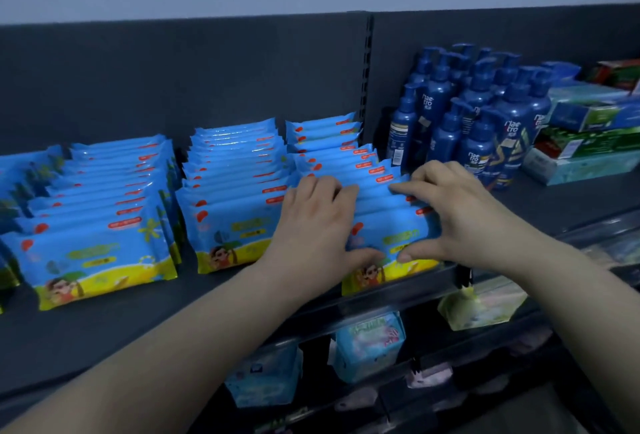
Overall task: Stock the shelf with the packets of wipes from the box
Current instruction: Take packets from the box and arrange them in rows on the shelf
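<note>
Blue and yellow packets of wipes stand upright in rows on the dark shelf (pixel 104 326). The left row (pixel 97 222) and the middle row (pixel 228 198) stand untouched. At the front of the right row (pixel 388 225) both hands grip a bunch of packets. My left hand (pixel 311 225) has its fingers over the packets' tops and its thumb on the front packet's face. From the right side my right hand (pixel 450 215) holds the same bunch, thumb low on the front face. The box is out of view.
Dark blue pump bottles (pixel 474 122) stand just right of the wipes. Green and teal boxes (pixel 588 132) are stacked further right. Lower shelves hold pastel packets (pixel 370 347). The grey back panel (pixel 173 80) rises behind the rows.
</note>
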`<action>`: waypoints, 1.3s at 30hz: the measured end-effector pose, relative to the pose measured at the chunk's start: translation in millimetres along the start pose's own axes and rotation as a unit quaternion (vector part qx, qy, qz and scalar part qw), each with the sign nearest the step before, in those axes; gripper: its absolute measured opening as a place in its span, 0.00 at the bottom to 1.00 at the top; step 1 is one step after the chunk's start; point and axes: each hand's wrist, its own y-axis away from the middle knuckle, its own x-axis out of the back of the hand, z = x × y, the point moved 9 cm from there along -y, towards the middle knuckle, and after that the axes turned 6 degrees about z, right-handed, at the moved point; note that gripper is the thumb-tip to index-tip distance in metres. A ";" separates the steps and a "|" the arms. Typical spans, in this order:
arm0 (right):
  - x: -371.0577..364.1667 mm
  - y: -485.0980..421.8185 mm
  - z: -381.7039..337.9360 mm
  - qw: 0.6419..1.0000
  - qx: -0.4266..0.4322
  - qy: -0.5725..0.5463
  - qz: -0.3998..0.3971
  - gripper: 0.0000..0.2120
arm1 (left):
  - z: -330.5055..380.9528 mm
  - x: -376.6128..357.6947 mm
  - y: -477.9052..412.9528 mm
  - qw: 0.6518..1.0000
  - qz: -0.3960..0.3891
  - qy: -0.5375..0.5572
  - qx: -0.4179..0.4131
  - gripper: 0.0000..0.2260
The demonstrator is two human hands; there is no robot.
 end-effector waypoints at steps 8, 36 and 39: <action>-7.2 -23.3 -13.5 0.991 0.098 0.043 -0.081 0.46 | -5.9 4.1 -14.7 0.999 -0.038 -0.017 0.005 0.45; -22.8 -47.9 -10.8 0.966 0.112 0.017 -0.232 0.57 | -60.4 -12.3 -93.1 0.962 -0.246 0.102 0.063 0.08; -23.4 -48.9 -10.5 0.965 0.107 0.018 -0.237 0.61 | -72.0 -6.7 -107.1 0.968 -0.223 0.094 0.070 0.08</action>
